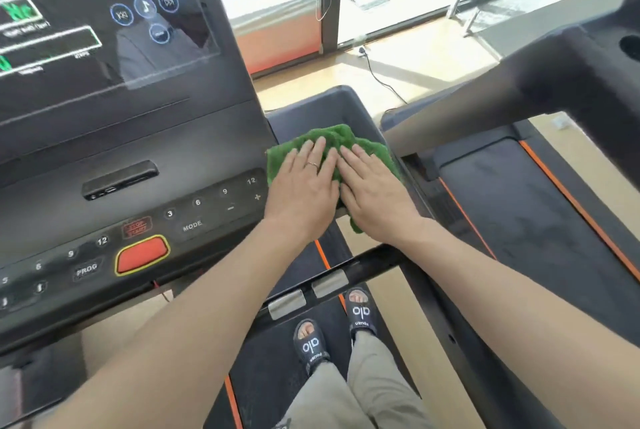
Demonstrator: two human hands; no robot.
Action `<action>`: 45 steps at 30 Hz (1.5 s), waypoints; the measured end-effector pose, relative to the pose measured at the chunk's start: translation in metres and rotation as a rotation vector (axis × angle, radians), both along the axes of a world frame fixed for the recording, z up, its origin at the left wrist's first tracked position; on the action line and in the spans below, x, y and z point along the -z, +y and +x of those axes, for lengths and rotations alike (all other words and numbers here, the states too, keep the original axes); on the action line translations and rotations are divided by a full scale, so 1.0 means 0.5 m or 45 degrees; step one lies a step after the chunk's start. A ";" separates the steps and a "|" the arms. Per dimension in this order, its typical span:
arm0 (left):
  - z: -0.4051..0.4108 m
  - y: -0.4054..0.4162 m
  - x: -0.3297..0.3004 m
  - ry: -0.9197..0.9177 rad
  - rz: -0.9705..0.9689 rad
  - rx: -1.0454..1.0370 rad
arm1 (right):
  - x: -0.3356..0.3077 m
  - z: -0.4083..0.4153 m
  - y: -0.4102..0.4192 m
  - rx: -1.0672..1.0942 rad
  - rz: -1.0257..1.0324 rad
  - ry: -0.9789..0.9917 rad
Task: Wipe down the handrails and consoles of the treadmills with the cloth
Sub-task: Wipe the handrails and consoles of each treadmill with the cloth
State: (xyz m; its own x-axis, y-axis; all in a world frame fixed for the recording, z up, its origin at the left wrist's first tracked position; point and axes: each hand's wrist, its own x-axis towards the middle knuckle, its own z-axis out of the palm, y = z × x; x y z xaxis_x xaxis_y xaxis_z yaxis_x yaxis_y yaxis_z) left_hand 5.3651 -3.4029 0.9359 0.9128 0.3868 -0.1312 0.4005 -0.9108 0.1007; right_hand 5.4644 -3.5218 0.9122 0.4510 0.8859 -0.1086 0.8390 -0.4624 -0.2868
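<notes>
At the console's right edge | left hand (304, 186) and right hand (372, 188) side by side, fingers straight, both pressing flat on the green cloth (332, 141) | cloth bunched on the right end of the console (156, 137) | handrail (374, 264) just below | second treadmill (519, 203) to the right

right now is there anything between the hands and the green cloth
Nothing visible. The left hand and right hand both lie flat, fingers straight, directly on the crumpled green cloth, pressing it onto the right end of the black treadmill console.
</notes>
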 end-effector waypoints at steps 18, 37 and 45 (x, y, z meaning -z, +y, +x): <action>0.212 0.177 0.033 0.187 -0.143 -0.296 | 0.004 0.226 0.253 -0.012 -0.026 0.042; 0.040 0.002 0.046 0.022 -0.049 -0.176 | 0.015 0.131 0.072 -0.276 -0.073 -0.095; 0.164 0.141 0.011 0.114 -0.163 -0.186 | 0.005 0.222 0.199 -0.068 -0.041 0.089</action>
